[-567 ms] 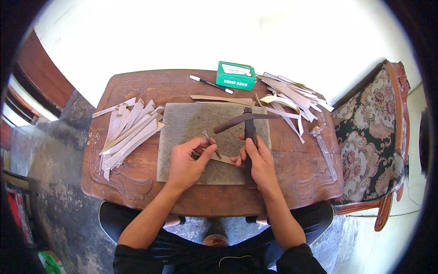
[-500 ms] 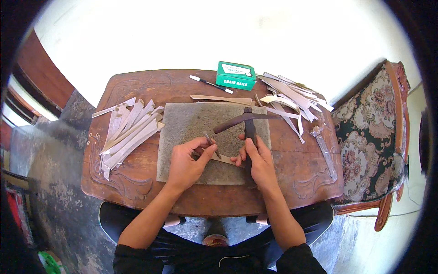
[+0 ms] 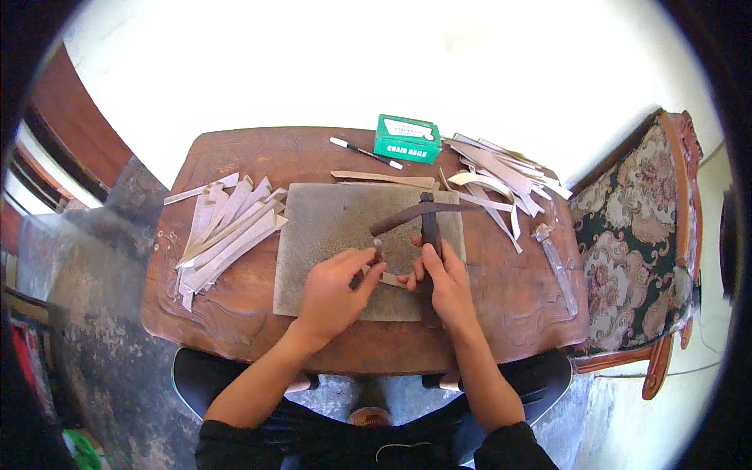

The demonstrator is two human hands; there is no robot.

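Observation:
My left hand (image 3: 333,291) pinches a short metal rod like a punch (image 3: 378,248), held upright over a thin pale strip (image 3: 391,278). My fingers cover most of the rod, so I cannot tell whether its lower end touches the strip. In my right hand (image 3: 448,288) is a dark hammer (image 3: 429,229), gripped by its handle, its long curved head lying crosswise above the hand. The fingertips of that hand rest at the strip's right end. Beneath both hands lies a rough grey slab (image 3: 321,223).
Pale strips lie piled at the left (image 3: 227,235) and the far right (image 3: 501,168). A green box (image 3: 406,139), a marker pen (image 3: 365,153) and a lone strip (image 3: 384,178) sit behind the slab. A clear plastic packet (image 3: 558,270) lies right on the wooden table (image 3: 517,290); a floral chair (image 3: 627,243) stands beyond.
The rod in my left hand has gone from tilted to more upright, and that hand has turned with it, its back now more upward. My right hand and the hammer stay nearly in place.

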